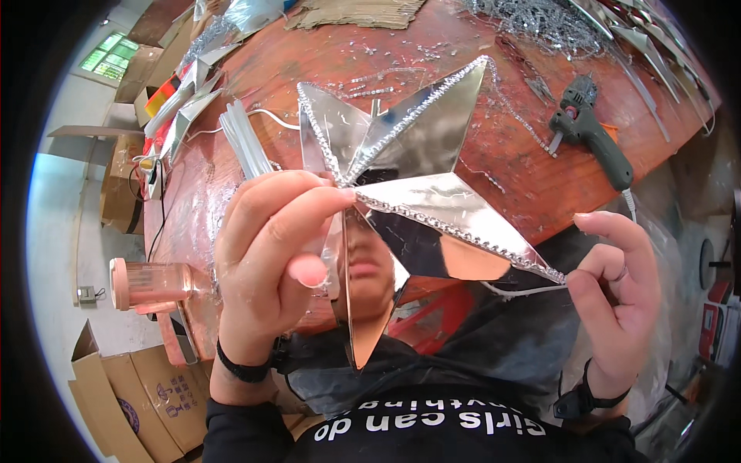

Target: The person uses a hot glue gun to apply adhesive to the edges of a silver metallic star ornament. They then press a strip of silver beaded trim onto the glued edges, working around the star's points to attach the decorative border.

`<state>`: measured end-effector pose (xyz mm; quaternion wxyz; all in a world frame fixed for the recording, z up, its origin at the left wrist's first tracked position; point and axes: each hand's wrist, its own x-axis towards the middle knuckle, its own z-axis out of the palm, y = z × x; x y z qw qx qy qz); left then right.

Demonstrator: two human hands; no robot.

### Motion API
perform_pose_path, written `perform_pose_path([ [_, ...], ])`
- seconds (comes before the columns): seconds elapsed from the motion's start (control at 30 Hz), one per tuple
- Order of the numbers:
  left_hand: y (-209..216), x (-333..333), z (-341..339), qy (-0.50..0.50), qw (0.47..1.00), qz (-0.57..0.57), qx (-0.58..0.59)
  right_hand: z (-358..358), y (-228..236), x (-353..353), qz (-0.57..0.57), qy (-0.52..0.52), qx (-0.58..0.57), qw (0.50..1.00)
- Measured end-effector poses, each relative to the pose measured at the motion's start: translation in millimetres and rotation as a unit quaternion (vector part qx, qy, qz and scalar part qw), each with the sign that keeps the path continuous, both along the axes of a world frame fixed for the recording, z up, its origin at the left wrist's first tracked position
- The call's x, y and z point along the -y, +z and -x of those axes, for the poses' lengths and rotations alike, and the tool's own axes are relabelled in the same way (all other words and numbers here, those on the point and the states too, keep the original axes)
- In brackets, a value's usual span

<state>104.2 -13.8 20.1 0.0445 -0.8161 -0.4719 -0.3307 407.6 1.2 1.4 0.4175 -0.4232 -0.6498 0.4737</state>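
Observation:
A mirror-silver five-pointed star (421, 139) with folded, raised faces is held up in front of me, over the table's near edge. Sparkling silver bead chain runs along the ridges of its upper points. Another length of bead chain (455, 225) follows the ridge from the centre to the right point. My left hand (270, 239) grips the star at its left side, with fingertips pressing by the centre where the chain starts. At the right point's tip, my right hand (617, 282) pinches the chain's end between thumb and finger. The lower point mirrors skin and dark cloth.
A dark green glue gun (593, 135) lies at the right on the red-brown table (532, 185). Clear glue sticks (245, 139) lie at the left, above a pinkish jar (150, 284). Tangled silver chain (540, 23) and mirrored pieces (644, 46) occupy the far right. Cardboard boxes (147, 393) stand lower left.

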Motion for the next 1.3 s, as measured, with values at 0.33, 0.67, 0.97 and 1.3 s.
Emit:
perform_pose_path([
  [0.33, 1.0, 3.2, -5.0, 0.029, 1.000, 0.001, -0.006, -2.4, -2.2, 3.4, -0.070, 0.006, -0.039, 0.997],
  [0.67, -0.1, 2.3, -2.7, 0.024, 1.000, -0.008, -0.017, 2.2, -8.3, 0.2, -0.068, -0.008, -0.011, 0.998],
  [0.97, -0.3, 2.4, -4.2, 0.025, 1.000, -0.008, -0.016, -2.1, -8.8, -0.9, -0.099, 0.012, 0.023, 0.995],
  [1.3, -1.7, 3.0, -5.4, 0.029, 1.000, -0.005, -0.006, 2.4, -0.3, -0.4, -0.241, -0.015, 0.131, 0.962],
])
